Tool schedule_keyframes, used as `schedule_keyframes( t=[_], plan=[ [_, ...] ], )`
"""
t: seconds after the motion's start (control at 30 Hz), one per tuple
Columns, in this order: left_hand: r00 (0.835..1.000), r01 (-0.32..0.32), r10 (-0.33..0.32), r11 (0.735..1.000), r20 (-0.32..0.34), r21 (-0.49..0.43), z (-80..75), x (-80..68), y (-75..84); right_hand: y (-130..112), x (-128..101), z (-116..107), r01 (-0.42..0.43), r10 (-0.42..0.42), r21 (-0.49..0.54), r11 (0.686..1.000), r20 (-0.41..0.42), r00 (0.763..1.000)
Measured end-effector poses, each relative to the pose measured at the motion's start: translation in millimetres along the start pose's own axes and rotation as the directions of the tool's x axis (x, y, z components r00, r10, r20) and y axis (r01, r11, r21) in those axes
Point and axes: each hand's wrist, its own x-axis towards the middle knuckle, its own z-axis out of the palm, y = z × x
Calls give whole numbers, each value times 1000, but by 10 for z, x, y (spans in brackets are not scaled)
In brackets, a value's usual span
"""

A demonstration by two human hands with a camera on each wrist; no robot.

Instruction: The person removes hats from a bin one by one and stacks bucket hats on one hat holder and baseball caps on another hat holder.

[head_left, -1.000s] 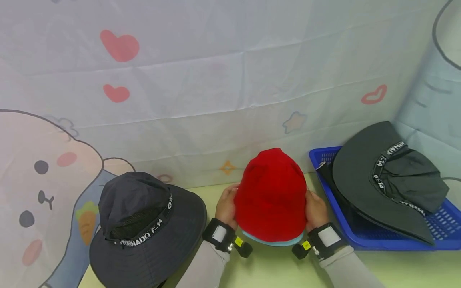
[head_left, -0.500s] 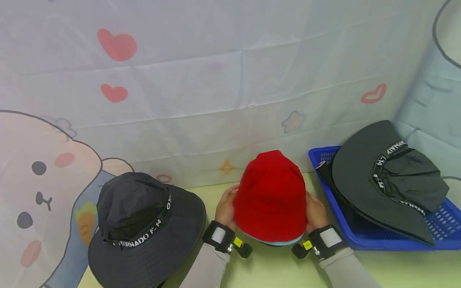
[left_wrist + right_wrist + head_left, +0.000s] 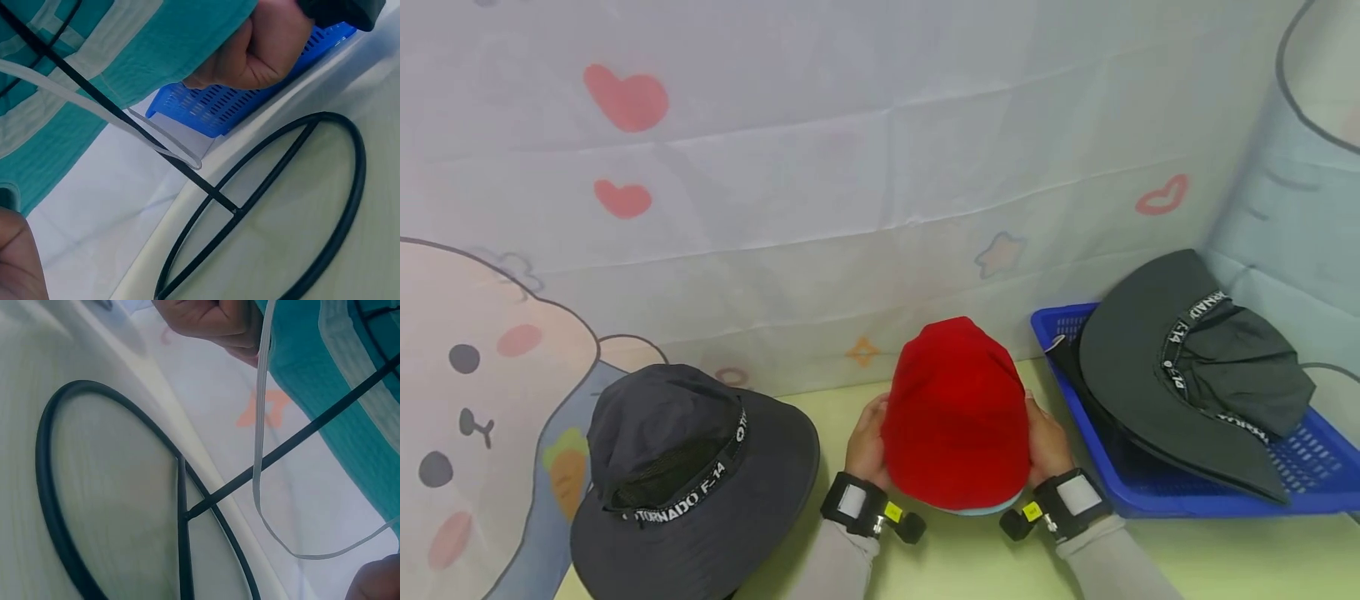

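A red cap [image 3: 957,417] stands between the person's two hands in the head view, crown up, with a strip of light blue at its lower edge. Its underside shows a teal lining [image 3: 187,37] with a white band, and a thin white strap [image 3: 257,456] hangs down. The left hand [image 3: 868,442] grips the cap's left side; the right hand [image 3: 1049,442] grips its right side. Beneath the cap rises a black wire stand [image 3: 237,209] with a looped base on the table. Most fingertips are hidden by the cap in the head view.
At left, a dark grey brimmed hat [image 3: 692,483] sits on the pale green table [image 3: 947,567]. A blue plastic basket [image 3: 1195,505] at right contains a dark green brimmed hat [image 3: 1180,375]. Behind hangs a printed cloth [image 3: 820,192].
The head view has shifted slightly, so the whole scene sits a little farther left. Both hands keep hold of the red cap, whose top appears slightly lower.
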Motion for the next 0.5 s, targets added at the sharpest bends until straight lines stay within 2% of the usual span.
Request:
schedule_keyframes(
  t=[0.3,0.5],
  plan=[
    [1000,-15,16,1000,14,-16,-42,1,-30,21,15,25,-22,15,84,996,84,996],
    [1000,4,-3,1000,11,-24,-11,6,-19,1,-1,18,-42,36,85,995,72,997]
  ],
)
